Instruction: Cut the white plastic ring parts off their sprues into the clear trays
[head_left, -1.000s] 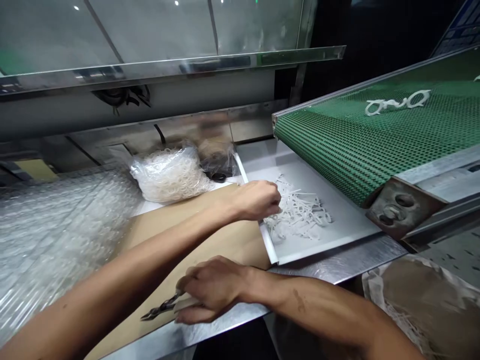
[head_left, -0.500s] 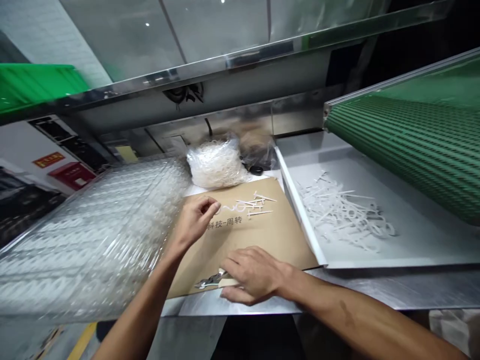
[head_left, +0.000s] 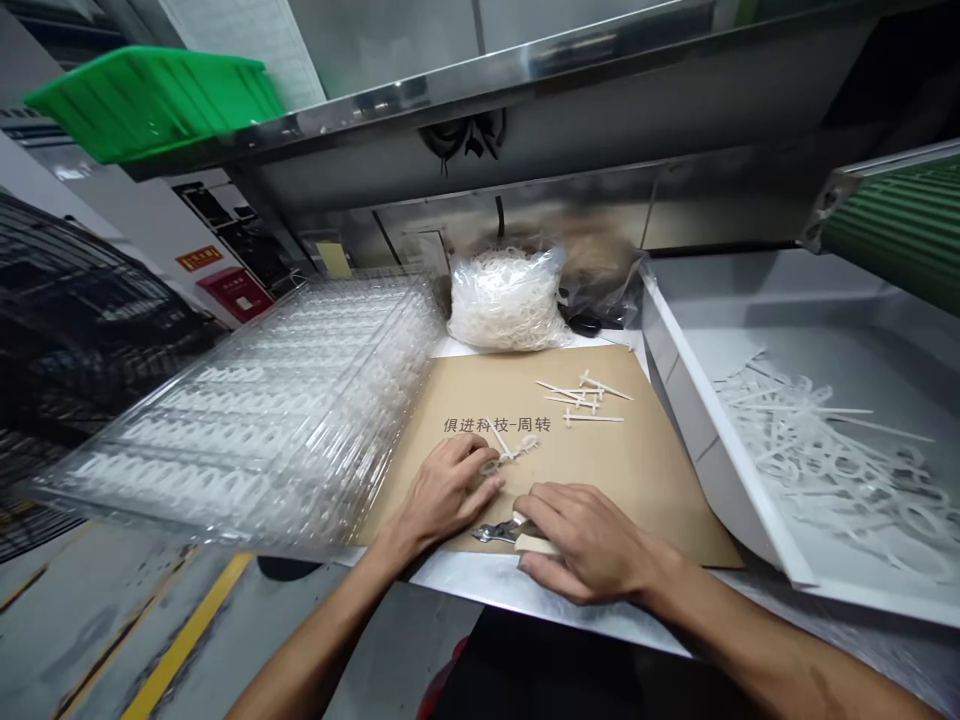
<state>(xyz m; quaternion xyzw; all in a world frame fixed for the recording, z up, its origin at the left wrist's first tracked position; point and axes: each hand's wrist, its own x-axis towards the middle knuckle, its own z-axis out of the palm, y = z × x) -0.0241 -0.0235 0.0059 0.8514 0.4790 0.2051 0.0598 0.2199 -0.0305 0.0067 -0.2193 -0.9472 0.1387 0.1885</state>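
Note:
My right hand (head_left: 581, 540) is wrapped around the cream handles of a pair of side cutters (head_left: 495, 532). Their metal jaws point left, low over the front of a cardboard sheet (head_left: 637, 490). Just left of the jaws, my left hand (head_left: 454, 485) is closed, its fingertips at one end of a white plastic moulding (head_left: 517, 450). This piece has small rings and a thin straight stem; its near ring is partly covered by the fingers. Farther back on the cardboard lie several white cut-off sprue sticks (head_left: 592, 395).
Left of the cardboard is a stack of clear trays (head_left: 247, 400) filled with white parts. A bag of white rings (head_left: 510, 300) stands behind. On the right, a white bin (head_left: 757, 500) holds loose white mouldings (head_left: 825, 450) below a green conveyor (head_left: 900, 220). A green crate (head_left: 157, 100) sits upper left.
My view has turned left. My left hand has come down and toward the cutters, with the white moulding now at its fingertips. My right hand still holds the cutters.

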